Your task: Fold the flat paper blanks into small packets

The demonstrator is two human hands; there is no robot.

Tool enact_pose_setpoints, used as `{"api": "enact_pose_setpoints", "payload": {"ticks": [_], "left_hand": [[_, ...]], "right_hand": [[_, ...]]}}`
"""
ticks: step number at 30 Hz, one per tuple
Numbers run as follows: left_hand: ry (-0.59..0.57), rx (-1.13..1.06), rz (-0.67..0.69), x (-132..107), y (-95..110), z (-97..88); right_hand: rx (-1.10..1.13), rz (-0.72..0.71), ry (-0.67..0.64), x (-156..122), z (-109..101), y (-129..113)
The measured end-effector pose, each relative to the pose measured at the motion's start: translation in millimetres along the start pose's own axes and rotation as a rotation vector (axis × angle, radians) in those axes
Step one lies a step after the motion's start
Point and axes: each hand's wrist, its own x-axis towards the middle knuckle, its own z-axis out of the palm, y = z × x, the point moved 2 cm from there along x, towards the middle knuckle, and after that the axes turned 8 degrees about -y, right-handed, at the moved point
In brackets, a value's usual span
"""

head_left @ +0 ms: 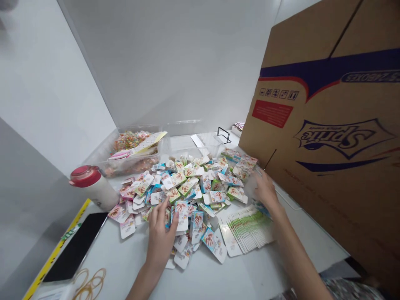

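My left hand (162, 225) is closed on a small printed carton (181, 216) at the near side of the pile, thumb on its right and fingers at its left. The carton carries a red-brown hand picture and has a white flap. Around it lies a heap of small cartons (187, 187) with green, blue and pink edges, many with open flaps. My right hand (265, 191) is smeared by motion at the heap's right, beside a blurred translucent thing (250, 186); what its fingers hold cannot be made out. Below it, a fanned row of flat green-and-white packets (250, 229) lies on the table.
A large brown cardboard box (328, 125) walls off the right side. At left stand a bottle with a red lid (93, 187), a black tablet-like slab (76, 246) and rubber bands (90, 285). Clear plastic bins (140, 166) with colourful contents sit behind, near a black wire stand (223, 135).
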Motion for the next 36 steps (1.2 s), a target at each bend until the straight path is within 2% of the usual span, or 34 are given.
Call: {"api": "enact_pose_setpoints", "payload": {"ticks": [3,7,11,16,18,22,26,31,36], "left_hand": [[-0.008,-0.013,0.010,-0.3,-1.8,2.8],[-0.029,-0.032,0.022,-0.8,-2.1,6.3],[-0.035,-0.051,0.009,-0.9,-2.1,5.9],[-0.043,-0.060,0.002,-0.1,-2.8,3.8],[-0.042,-0.060,0.007,0.4,-3.1,3.5],[-0.038,-0.060,0.011,0.5,-3.3,2.8],[-0.046,-0.073,0.002,0.7,-3.0,2.9],[-0.054,-0.075,0.001,1.3,-4.5,5.7],[-0.055,-0.080,0.008,0.7,-7.3,7.2]], "right_hand": [[-0.033,-0.159,-0.152,31.9,4.5,8.2],[-0.028,-0.148,-0.176,59.9,12.7,3.8],[-0.021,-0.175,-0.247,69.4,20.9,-11.4],[0.021,-0.324,-0.377,68.7,16.1,-21.1],[-0.005,-0.336,-0.360,68.6,7.7,-16.5],[-0.142,-0.250,-0.255,69.1,-6.7,2.1],[-0.216,-0.344,-0.264,67.4,-2.5,11.4],[-0.175,-0.468,-0.226,73.0,4.5,15.3],[-0.050,-0.386,-0.087,85.0,-2.0,21.8]]}}
